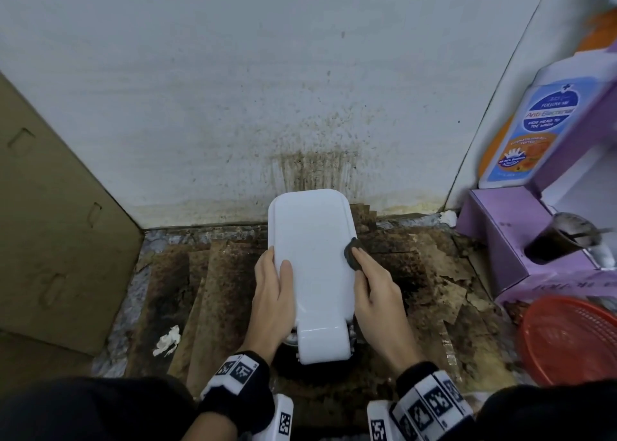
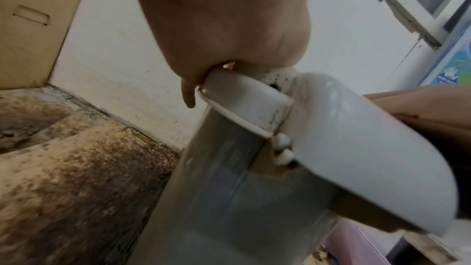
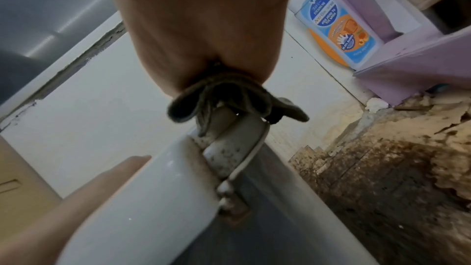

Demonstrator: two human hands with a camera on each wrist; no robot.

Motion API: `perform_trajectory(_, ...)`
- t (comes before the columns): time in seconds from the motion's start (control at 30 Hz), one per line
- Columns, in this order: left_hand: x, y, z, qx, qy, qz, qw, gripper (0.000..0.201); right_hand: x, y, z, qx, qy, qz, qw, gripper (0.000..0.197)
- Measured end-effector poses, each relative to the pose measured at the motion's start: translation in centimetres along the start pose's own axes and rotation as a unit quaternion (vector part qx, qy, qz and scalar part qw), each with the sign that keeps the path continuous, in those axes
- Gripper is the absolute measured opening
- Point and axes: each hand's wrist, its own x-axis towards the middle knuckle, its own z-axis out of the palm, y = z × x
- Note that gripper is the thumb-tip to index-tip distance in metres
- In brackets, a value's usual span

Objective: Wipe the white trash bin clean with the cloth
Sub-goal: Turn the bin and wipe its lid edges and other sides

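Observation:
The white trash bin (image 1: 312,253) stands on the stained floor against the wall, lid closed, its hinge end toward me. My left hand (image 1: 272,293) grips the lid's left edge, thumb lying on top and fingers down the side. In the left wrist view the bin's lid (image 2: 244,98) is clasped from above. My right hand (image 1: 375,290) holds a dark grey cloth (image 1: 354,257) against the lid's right rim. The right wrist view shows the cloth (image 3: 224,96) bunched under the hand over the speckled, dirty rim (image 3: 226,152).
Stained brown cardboard sheets (image 1: 207,283) cover the floor. A large cardboard panel (image 1: 50,223) leans at the left. At the right stand a purple box (image 1: 507,237), a wash bottle (image 1: 534,120), a dark cup (image 1: 564,240) and a red basket (image 1: 574,340). A crumpled tissue (image 1: 167,339) lies on the floor at the left.

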Motion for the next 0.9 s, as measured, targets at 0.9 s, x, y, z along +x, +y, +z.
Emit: perform_trajectory(0.9, 0.3, -0.2, -0.1, -0.003, -0.012, 0.015, 1.0, 0.063, 6.7, -2.4, 1.1, -0.233, -0.193, -0.158, 0.94, 0.057)
